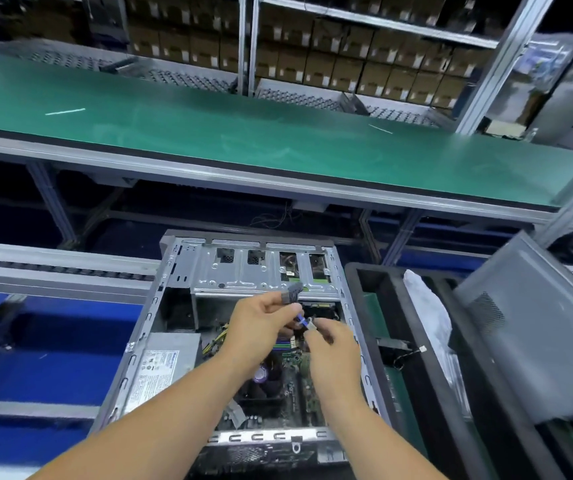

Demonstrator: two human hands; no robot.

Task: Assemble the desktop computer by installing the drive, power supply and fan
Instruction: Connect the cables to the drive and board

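An open desktop computer case (170,306) lies flat in front of me, its metal drive cage (243,271) at the far end. A grey power supply (164,365) with a white label sits inside at the left, and the motherboard (295,386) shows lower right. Over the middle of the case my left hand (261,327) grips a grey cable connector (291,292) and part of a blue cable (300,319). My right hand (333,348) pinches the small connector end of that blue cable. Yellow and black wires (214,344) run beside the power supply.
A grey case side panel (534,334) leans at the right over a black tray (413,341) holding a white plastic bag (427,306). A green conveyor shelf (243,133) runs across above, with cardboard boxes (347,60) on racks behind. Blue bins (53,358) sit at the left.
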